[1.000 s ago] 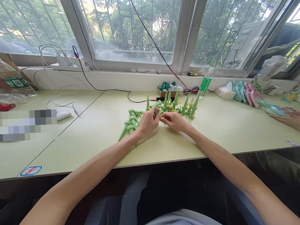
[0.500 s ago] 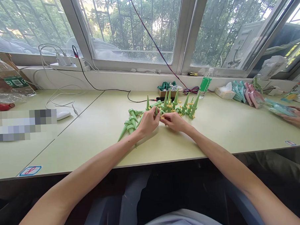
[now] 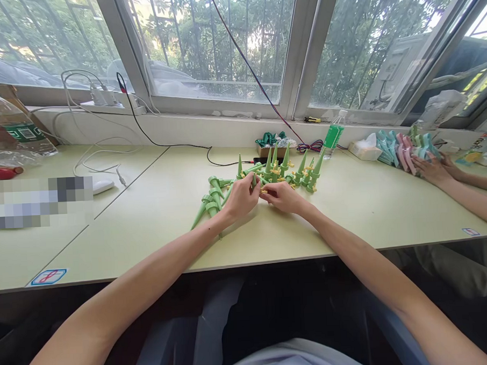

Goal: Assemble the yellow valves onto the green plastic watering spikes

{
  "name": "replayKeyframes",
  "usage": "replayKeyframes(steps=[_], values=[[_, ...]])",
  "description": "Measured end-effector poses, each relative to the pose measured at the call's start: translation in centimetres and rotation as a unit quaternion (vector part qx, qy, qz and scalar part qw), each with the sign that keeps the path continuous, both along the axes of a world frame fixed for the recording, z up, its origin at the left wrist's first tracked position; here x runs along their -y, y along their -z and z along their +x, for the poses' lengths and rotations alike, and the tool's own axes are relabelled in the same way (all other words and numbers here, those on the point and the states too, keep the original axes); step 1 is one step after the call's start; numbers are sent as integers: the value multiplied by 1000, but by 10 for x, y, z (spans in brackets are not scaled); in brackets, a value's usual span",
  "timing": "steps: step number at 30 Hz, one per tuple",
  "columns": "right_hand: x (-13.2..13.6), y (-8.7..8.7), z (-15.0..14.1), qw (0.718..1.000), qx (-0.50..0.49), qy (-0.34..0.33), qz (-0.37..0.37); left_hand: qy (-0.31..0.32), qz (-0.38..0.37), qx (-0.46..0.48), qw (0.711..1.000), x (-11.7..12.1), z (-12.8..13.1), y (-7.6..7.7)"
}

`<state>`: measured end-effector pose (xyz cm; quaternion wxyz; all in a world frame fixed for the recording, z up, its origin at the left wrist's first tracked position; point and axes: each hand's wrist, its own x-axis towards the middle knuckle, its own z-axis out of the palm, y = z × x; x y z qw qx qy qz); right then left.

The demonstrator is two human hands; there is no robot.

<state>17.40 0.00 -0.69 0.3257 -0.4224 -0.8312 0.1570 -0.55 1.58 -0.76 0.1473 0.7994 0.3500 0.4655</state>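
Observation:
My left hand (image 3: pixel 241 196) is closed around a green plant watering spike (image 3: pixel 254 180), whose tip pokes up between thumb and fingers. Close beside it, my right hand (image 3: pixel 283 197) pinches a small yellow valve (image 3: pixel 262 191) at that spike; the fingers hide most of it. Loose green spikes (image 3: pixel 215 193) with ribbed caps lie in a pile to the left, partly behind my left hand. Behind and right of my hands, several spikes (image 3: pixel 316 172) with yellow valves stand point up.
A green-labelled bottle (image 3: pixel 333 136) and a small cardboard box (image 3: pixel 268 151) stand toward the window. At right, a co-worker's hands (image 3: pixel 432 170) touch pink and teal packets (image 3: pixel 406 153) near a tissue box (image 3: pixel 365 149). White cables (image 3: pixel 99 164) lie at left.
My hands stay nearly still, together at the same spike. On the right, the co-worker's hands have moved the teal packet away from the table's right side and reached the row of packets.

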Motion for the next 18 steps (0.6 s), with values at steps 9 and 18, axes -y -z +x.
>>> replayKeyframes(steps=[9, 18], values=[[-1, 1, 1, 1000, 5, 0, -1, 13, -8, -8, 1000, 0, 0, 1], [-2, 3, 2, 1000, 16, -3, -4, 25, -13, -25, 999, 0, -1, 2]])
